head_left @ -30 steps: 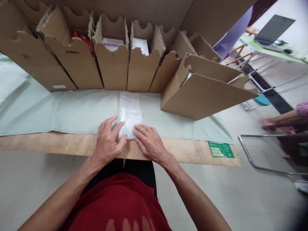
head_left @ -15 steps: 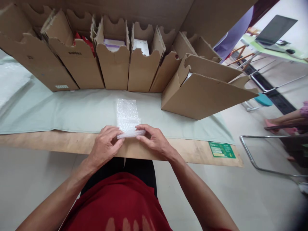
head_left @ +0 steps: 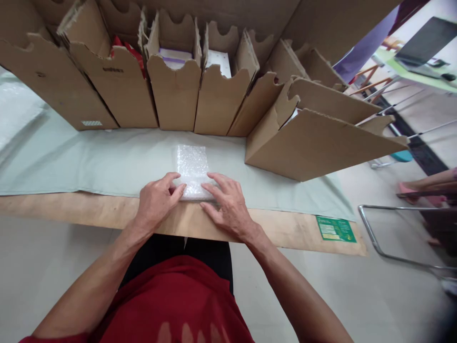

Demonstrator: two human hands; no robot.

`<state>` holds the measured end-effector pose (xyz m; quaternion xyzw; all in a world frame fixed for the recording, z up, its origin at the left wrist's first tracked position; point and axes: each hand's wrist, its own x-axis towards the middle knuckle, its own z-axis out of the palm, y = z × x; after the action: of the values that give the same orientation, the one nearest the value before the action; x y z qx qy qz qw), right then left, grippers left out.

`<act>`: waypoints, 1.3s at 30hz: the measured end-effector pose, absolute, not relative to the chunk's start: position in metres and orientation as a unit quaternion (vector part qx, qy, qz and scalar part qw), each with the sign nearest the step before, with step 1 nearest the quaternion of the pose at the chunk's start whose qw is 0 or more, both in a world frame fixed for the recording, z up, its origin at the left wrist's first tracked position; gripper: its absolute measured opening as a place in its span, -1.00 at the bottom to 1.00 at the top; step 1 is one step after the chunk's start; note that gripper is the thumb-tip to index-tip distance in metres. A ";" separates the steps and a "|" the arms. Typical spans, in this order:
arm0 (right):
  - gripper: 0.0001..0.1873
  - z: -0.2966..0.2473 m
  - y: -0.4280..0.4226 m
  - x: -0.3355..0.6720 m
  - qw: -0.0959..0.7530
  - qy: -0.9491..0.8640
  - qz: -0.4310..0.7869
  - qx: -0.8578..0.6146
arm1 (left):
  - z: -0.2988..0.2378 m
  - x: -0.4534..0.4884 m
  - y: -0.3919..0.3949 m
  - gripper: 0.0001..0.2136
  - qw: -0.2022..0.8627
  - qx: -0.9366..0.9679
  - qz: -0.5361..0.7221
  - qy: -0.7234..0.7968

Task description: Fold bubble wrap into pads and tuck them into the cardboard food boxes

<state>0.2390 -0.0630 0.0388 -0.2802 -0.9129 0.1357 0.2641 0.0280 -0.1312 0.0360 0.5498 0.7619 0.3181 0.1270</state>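
Observation:
A strip of clear bubble wrap (head_left: 193,164) lies on the pale green cloth, its near end folded over at the table's front edge. My left hand (head_left: 157,200) grips the left side of the fold, thumb on top and forefinger along the edge. On the right side, my right hand (head_left: 226,202) holds the same fold with its fingers on the wrap and its thumb low near the wooden edge. Whether anything is inside the fold cannot be made out.
Cardboard file boxes (head_left: 176,95) stand in a row behind the cloth (head_left: 124,157), some with packets inside. One box (head_left: 321,140) sits angled at the right. More bubble wrap (head_left: 17,114) is at far left. A metal-framed chair (head_left: 371,233) and a person's leg (head_left: 428,181) are at right.
The folded end of the bubble wrap has turned over away from me and now lies flatter. Both hands have moved slightly forward with it, and the right fingers are more spread.

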 end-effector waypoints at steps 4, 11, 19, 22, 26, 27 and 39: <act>-0.69 0.039 -0.058 0.238 0.215 -0.933 0.137 -0.254 | 0.040 0.026 -0.136 -0.70 0.054 0.606 0.345 0.715; -0.69 0.062 -0.047 0.239 0.174 -0.885 0.331 -0.279 | 0.053 0.020 -0.163 -0.75 0.138 0.685 0.380 0.607; -0.58 0.053 -0.054 0.233 0.221 -0.909 0.154 -0.316 | 0.045 0.022 -0.123 -0.62 0.165 0.554 0.350 0.737; -0.54 0.048 -0.052 0.230 0.171 -0.937 0.144 -0.268 | 0.044 0.023 -0.116 -0.62 0.120 0.544 0.339 0.758; -0.65 0.048 -0.046 0.223 0.185 -0.918 0.191 -0.293 | 0.045 0.025 -0.135 -0.51 0.159 0.482 0.432 0.745; -0.67 0.050 -0.047 0.222 0.202 -0.904 0.216 -0.310 | 0.046 0.026 -0.142 -0.47 0.192 0.454 0.470 0.733; -0.42 0.072 -0.085 0.257 0.263 -0.746 0.518 -0.325 | 0.054 0.062 -0.168 -0.26 0.474 0.361 0.541 0.594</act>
<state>0.2572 -0.0851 0.0723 -0.3254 -0.7465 0.5176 0.2626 0.0616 -0.1677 0.0540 0.3614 0.5937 0.5406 0.4740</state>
